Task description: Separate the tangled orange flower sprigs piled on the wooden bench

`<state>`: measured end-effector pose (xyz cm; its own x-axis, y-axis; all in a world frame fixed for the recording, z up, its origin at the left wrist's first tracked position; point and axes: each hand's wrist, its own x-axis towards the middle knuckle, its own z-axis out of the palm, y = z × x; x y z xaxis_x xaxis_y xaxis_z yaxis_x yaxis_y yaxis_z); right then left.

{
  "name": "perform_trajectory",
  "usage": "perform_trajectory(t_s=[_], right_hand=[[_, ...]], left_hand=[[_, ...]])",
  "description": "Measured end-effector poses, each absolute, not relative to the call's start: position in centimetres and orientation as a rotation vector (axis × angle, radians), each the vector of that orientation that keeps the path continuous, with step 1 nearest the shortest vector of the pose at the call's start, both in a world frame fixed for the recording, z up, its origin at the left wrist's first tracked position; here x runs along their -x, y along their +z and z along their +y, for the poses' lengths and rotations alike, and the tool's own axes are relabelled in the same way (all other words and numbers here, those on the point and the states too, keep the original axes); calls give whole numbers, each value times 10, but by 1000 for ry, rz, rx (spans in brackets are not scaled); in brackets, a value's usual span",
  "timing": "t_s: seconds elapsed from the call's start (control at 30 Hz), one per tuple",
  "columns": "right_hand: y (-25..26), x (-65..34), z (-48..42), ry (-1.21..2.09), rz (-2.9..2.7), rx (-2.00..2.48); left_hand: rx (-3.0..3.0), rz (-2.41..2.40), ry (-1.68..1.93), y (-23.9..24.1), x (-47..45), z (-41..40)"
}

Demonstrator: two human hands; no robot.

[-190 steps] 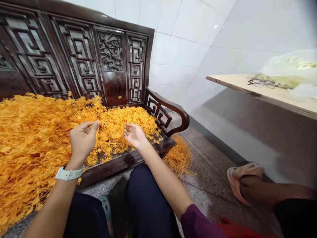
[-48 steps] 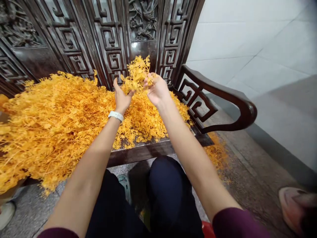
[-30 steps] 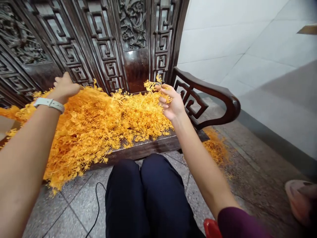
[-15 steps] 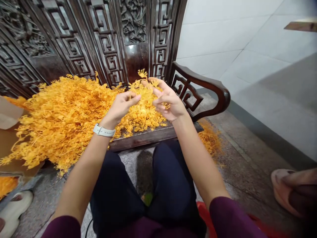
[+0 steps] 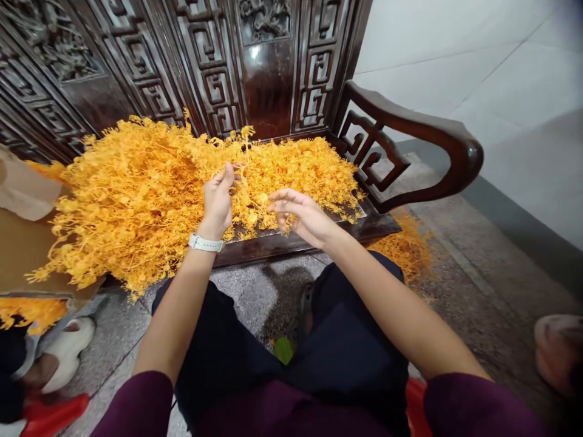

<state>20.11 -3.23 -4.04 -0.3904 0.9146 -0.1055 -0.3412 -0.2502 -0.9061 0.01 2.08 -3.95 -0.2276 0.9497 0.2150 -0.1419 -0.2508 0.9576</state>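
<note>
A big heap of orange plastic sprigs [image 5: 136,194] covers the seat of a dark carved wooden bench [image 5: 273,246]. My left hand [image 5: 217,199], with a white watch at the wrist, is raised at the heap's front and pinches an orange sprig [image 5: 240,182] between thumb and fingers. My right hand [image 5: 301,215] hovers just right of it over the seat's front edge, fingers loosely spread, holding nothing that I can see.
The bench's curved armrest [image 5: 423,130] juts out at right. More orange sprigs [image 5: 405,249] lie on the speckled floor beside it. A brown cardboard piece [image 5: 22,243] sits at left. Another person's slippered feet show at the left [image 5: 64,352] and right [image 5: 558,349] edges.
Both hands have come down from chest height toward the seat's front edge. The clump held between them is gone from my right hand; my left hand keeps a sprig.
</note>
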Motion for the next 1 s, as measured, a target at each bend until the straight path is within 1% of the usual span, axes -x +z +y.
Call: perform_trajectory(t_s=[0.13, 0.33, 0.5, 0.73, 0.9, 1.0], right_hand=[[-50, -201, -33, 1778, -1148, 948], [-65, -191, -25, 1631, -1374, 971], [-62, -186, -24, 1533, -1178, 909], [-62, -195, -12, 1468, -927, 947], [-62, -194, 6, 1283, -982, 1008], [-51, -217, 24, 1140, -990, 1035]], left_hand=[[-1142, 1033, 1502, -57, -4, 16], [-1065, 1030, 1408, -64, -9, 6], [-918, 961, 1379, -59, -8, -4], [-763, 825, 1135, -44, -6, -27], [-712, 830, 1169, -35, -15, -37], [-722, 858, 1139, -33, -10, -43]])
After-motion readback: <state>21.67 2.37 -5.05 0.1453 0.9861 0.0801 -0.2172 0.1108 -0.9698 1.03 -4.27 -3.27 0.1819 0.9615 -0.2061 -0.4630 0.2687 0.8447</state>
